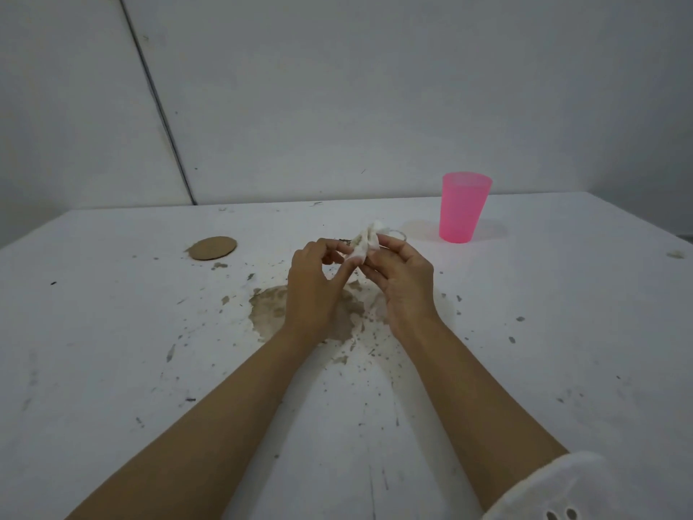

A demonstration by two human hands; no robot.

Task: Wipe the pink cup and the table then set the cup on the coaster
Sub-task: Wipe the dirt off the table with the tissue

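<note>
On my feed, the left hand [315, 290] and the right hand [401, 283] are raised together over the middle of the table. Both have their fingers curled in, pinching one small crumpled white tissue [365, 243] between them. The left fingertips hold its lower end and the right fingers hold its side, and the wad shows brownish smudges. Directly beneath the hands and wrists I see a wide brown dried stain [270, 313], with dark specks and flakes scattered around it across the scuffed white table [112, 332]. The tall translucent pink plastic cup [463, 208] stands upright toward the far right of the table, beyond the right hand and well apart from both hands, with nothing touching it. The flat round brown cardboard coaster [212, 248] lies toward the far left, beyond the left hand, bare and well apart from the cup. A white eyelet sleeve [555, 489] shows at the right forearm near the bottom edge. A plain grey-white wall [337, 88] rises behind the table.
</note>
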